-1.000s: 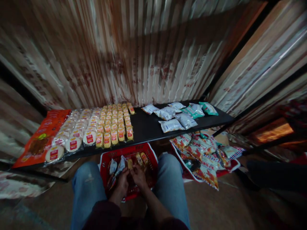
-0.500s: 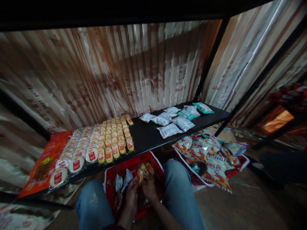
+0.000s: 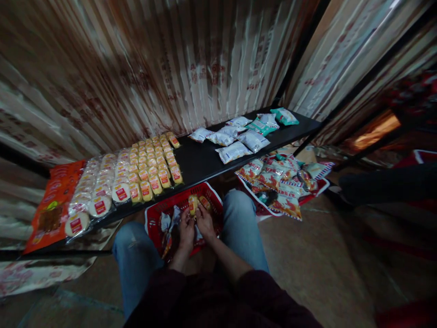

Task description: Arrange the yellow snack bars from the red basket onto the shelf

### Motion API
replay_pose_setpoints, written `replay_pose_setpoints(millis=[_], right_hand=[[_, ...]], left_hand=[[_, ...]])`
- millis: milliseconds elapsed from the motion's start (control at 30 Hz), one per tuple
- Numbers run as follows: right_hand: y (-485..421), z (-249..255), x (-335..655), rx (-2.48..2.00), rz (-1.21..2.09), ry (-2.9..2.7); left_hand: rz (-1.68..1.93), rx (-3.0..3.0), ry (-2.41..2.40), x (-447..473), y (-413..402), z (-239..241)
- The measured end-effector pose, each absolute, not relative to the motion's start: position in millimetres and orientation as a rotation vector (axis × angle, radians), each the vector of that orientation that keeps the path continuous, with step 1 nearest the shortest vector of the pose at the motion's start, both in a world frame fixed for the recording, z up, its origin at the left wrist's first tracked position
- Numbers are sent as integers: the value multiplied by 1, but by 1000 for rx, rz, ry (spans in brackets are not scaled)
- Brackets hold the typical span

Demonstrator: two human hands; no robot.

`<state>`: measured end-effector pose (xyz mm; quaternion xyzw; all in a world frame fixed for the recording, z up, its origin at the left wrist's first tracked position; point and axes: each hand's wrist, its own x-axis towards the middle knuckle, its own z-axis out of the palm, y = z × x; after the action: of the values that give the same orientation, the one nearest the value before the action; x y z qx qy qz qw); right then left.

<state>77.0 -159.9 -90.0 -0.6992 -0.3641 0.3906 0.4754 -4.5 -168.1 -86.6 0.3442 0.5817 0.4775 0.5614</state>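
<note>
Over the red basket between my knees, my left hand and my right hand are close together. Their fingers are closed around a small yellow packaged cake with a red label, held upright. Another yellow packaged cake lies in the basket just beyond my right fingertips. Silvery snack packets lie on the basket's left side. On the low black shelf ahead, similar yellow cakes stand in tight rows. My palms and some fingertips are hidden from view.
Left of the yellow cakes are rows of round white packaged cakes and an orange bag. White and green packets lie on the shelf's right part. A second basket, heaped with snack bags, stands beside my right knee.
The view has tilted downward, so the shelf and baskets sit higher in the picture. My hands have come together, and the yellow cake is raised upright between them.
</note>
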Motion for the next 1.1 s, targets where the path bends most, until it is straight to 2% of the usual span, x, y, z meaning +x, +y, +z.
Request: replay_pose_setpoints(millis=[400, 800, 1100], right_hand=[[-165, -70, 88, -1514, 790, -795], [-134, -25, 110, -1388, 720, -818], [-79, 1, 123, -1335, 750, -874]], left_hand=[[1204, 1006, 1348, 16, -169, -70], [1265, 1154, 1314, 34, -130, 3], [1265, 1232, 1363, 50, -84, 26]])
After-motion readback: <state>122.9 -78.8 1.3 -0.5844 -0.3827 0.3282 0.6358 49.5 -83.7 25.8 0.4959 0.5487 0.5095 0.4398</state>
